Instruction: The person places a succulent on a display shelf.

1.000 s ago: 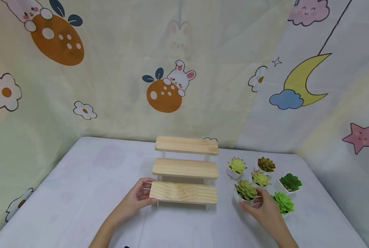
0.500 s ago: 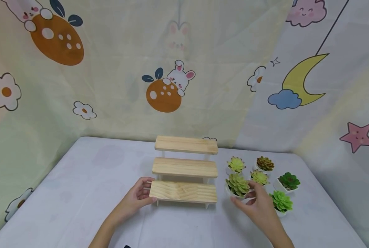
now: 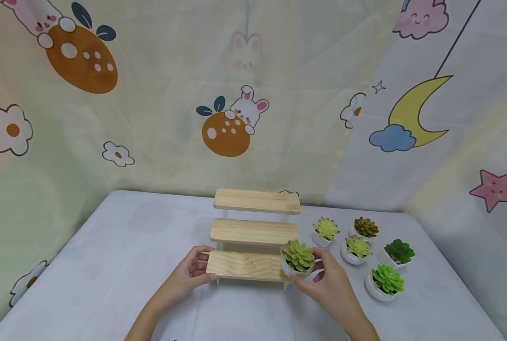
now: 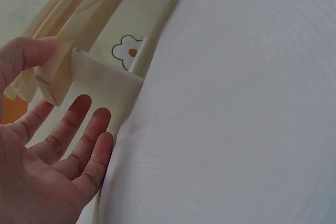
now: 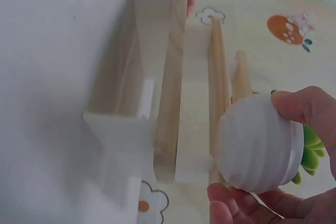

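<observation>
The potted succulent (image 3: 297, 255) hangs just above the right end of the bottom shelf (image 3: 244, 265). It looks light; its ribbed white pot (image 5: 257, 145) seems stiff, perhaps slippery, best held by its sides, where the right hand (image 3: 327, 279) pinches it. The left hand (image 3: 189, 272) grips that shelf's left end. One wooden stand (image 3: 253, 231), three shelves; five more succulents (image 3: 388, 279) near the bench's (image 3: 108, 265) right edge.
</observation>
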The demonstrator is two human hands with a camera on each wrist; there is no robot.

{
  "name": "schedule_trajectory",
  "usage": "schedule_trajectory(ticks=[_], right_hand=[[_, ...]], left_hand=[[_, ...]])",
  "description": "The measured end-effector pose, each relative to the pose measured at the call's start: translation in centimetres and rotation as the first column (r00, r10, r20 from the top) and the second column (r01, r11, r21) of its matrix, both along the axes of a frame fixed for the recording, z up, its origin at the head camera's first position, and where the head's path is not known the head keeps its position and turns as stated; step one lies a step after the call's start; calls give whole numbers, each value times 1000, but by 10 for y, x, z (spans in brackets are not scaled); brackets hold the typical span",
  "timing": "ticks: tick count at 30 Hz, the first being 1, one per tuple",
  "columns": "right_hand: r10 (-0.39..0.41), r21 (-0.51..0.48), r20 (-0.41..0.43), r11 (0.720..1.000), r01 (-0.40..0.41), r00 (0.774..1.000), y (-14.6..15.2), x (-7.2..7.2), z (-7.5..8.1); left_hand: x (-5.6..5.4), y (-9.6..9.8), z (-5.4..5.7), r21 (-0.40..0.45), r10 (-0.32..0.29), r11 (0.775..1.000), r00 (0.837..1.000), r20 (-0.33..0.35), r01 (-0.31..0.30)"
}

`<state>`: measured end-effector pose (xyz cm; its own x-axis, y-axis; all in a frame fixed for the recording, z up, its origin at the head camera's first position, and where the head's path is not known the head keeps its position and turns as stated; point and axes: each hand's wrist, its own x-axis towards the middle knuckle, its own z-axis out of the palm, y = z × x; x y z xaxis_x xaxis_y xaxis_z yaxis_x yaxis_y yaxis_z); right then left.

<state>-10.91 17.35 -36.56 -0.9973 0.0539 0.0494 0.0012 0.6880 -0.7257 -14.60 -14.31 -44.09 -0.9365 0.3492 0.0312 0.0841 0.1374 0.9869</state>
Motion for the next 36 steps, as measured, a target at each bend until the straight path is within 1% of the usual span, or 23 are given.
schedule_trajectory(ticks=[1, 3, 6, 9, 12, 14, 18, 21, 23, 28, 33, 36], right_hand=[[10, -8, -12, 1000, -11, 1000, -3, 0, -1], [30, -18, -43, 999, -31, 999, -11, -2, -3], [59, -36, -78, 997, -62, 995, -20, -4, -7], [76, -56, -90, 995, -81, 993, -27, -7, -11], [95, -72, -88, 992, -102, 992, -33, -9, -14], [113, -71, -87, 990, -119, 990, -38, -9, -15], [144, -63, -95, 987, -150, 985, -48, -11, -16], [164, -48, -100, 984, -170, 981, -55, -13, -17], [179, -37, -101, 982, -183, 979, -60, -15, -18], [211, -24, -100, 976, -215, 972, -67, -16, -19], [214, -11, -63, 977, -215, 975, -72, -17, -19], [227, 13, -53, 974, -226, 973, -74, -18, -18]], left_hand=[[0, 0, 0, -1, -2, 1000, 1000, -5, 2], [1, 0, 1, 1, 5, 1000, 1000, 9, -5], [1, 0, 0, 2, 7, 1000, 1000, 11, -7], [1, 0, -1, 3, 10, 1000, 1000, 15, -10], [0, 0, -2, 3, 9, 1000, 1000, 8, -9], [1, 0, -2, 1, 4, 1000, 1000, -8, -4], [1, 0, -2, 6, 13, 1000, 1000, 4, -13], [1, 0, -2, 1, 18, 1000, 1000, 6, -18], [0, 0, -2, -7, 15, 1000, 1000, -5, -15], [0, 1, -1, 5, 16, 1000, 1000, 0, -16], [0, 1, -1, 12, 4, 1000, 1000, -8, -4], [1, 1, -1, 6, 3, 1000, 1000, -7, -3]])
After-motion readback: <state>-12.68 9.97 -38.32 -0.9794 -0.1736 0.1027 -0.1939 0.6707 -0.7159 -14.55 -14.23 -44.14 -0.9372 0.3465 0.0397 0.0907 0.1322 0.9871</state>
